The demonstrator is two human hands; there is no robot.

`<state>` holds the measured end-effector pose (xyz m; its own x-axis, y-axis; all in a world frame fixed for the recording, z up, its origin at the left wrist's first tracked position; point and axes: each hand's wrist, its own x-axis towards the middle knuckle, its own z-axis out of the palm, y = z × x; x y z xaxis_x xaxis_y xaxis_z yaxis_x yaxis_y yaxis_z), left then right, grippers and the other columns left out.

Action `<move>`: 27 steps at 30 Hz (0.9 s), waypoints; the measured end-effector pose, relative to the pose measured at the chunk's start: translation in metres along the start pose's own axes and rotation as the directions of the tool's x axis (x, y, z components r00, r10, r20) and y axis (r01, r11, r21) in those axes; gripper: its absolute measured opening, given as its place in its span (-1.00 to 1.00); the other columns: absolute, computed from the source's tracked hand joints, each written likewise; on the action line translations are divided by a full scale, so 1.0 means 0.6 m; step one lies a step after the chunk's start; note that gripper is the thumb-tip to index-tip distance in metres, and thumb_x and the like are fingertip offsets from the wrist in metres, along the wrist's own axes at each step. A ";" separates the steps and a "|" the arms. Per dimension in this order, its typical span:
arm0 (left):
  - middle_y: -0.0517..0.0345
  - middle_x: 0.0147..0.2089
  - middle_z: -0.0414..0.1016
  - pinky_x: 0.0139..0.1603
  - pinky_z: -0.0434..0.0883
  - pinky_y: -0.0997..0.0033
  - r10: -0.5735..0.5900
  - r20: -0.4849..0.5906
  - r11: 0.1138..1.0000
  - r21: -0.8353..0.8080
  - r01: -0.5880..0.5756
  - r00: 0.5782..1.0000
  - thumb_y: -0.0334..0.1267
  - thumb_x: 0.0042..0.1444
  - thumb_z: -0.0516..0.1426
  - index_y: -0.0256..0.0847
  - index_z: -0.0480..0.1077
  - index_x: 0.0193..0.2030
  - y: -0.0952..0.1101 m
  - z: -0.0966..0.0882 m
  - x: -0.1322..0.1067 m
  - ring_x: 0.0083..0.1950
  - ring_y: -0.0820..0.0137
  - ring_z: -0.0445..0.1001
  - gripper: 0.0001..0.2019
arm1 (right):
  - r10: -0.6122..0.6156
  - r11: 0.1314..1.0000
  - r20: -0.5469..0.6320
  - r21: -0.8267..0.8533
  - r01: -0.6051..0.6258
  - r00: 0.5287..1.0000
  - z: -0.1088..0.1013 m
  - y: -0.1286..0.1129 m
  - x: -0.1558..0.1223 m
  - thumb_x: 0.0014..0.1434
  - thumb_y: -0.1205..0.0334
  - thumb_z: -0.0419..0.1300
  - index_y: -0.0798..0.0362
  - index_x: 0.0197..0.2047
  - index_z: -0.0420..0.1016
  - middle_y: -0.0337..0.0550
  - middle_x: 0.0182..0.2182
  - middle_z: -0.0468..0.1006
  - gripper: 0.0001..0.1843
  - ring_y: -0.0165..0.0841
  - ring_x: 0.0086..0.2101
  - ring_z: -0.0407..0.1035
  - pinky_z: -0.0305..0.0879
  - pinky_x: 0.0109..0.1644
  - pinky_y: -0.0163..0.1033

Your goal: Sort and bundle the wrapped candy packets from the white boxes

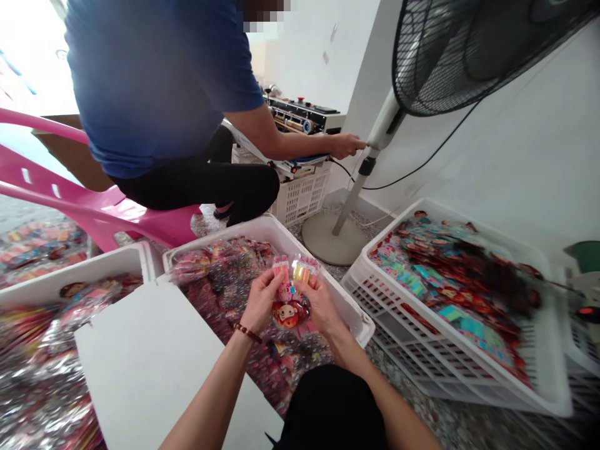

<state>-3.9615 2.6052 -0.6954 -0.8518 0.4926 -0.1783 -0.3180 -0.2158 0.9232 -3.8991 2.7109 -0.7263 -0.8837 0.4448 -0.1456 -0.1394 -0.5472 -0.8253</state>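
Note:
My left hand [261,299], with a beaded bracelet at the wrist, pinches the left side of a small clear-wrapped cartoon-doll packet [287,314]. The packet shows a red-haired cartoon head and pink and yellow pieces. On its other side, my right hand [322,306] grips it with the thumb near the yellow part. Whether this is one packet or two side by side I cannot tell. Beneath both hands stands a white bin [272,228] filled with similar shiny wrapped packets [234,275].
A white board [154,369] lies at my left over the bins. To the right is a white crate [450,340] of cartoon packets. A standing fan [349,200] rises ahead. A co-worker in a blue shirt [164,87] on a pink chair [84,206] reaches toward its pole, near a machine [304,115].

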 end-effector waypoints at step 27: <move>-0.02 -0.05 0.60 0.00 0.44 0.34 -0.059 0.049 0.976 -0.205 0.067 0.997 0.00 -0.04 0.35 -0.27 0.49 -0.03 -0.003 0.022 -0.012 -0.07 0.28 0.55 -0.51 | -0.122 0.983 0.008 -0.139 0.122 0.992 0.007 -0.001 0.022 -0.01 0.08 0.38 -0.02 -0.15 0.48 -0.27 -0.29 0.60 -0.64 -0.33 -0.32 0.44 0.40 -0.18 -0.26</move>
<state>-3.9492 2.6128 -0.6911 -0.8102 0.5454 -0.2150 -0.4534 -0.3504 0.8195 -3.9126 2.7142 -0.7254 -0.8636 0.5027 -0.0394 -0.1828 -0.3849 -0.9047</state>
